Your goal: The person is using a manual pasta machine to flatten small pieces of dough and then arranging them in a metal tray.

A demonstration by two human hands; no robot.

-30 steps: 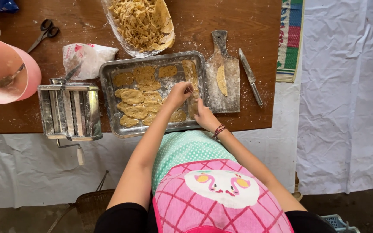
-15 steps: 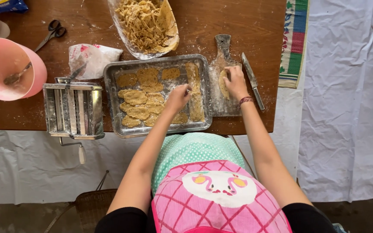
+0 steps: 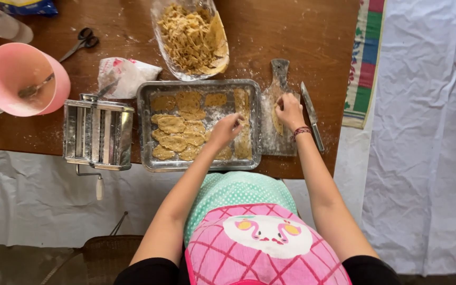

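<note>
My left hand (image 3: 226, 130) hovers over the right half of a metal baking tray (image 3: 196, 165), fingers bent and bunched above a floured patch. Several flat tan dough pieces (image 3: 172, 125) lie in the tray, and a long dough strip (image 3: 242, 105) runs along its right side. My right hand (image 3: 290, 111) is on a small wooden cutting board (image 3: 279, 143) just right of the tray, its fingers closed around a flat piece of dough (image 3: 276, 124) lying on the board.
A knife (image 3: 312, 117) lies right of the board. A hand-crank pasta machine (image 3: 97, 134) stands left of the tray, with a pink bowl (image 3: 6, 79) holding a spoon beyond it. Scissors (image 3: 80, 43), a small white bag (image 3: 125, 76) and a clear bag of dough scraps (image 3: 191, 34) sit behind.
My right hand went from the tray to the cutting board and closed on the dough piece there. My left hand drew back a little towards the tray's middle.
</note>
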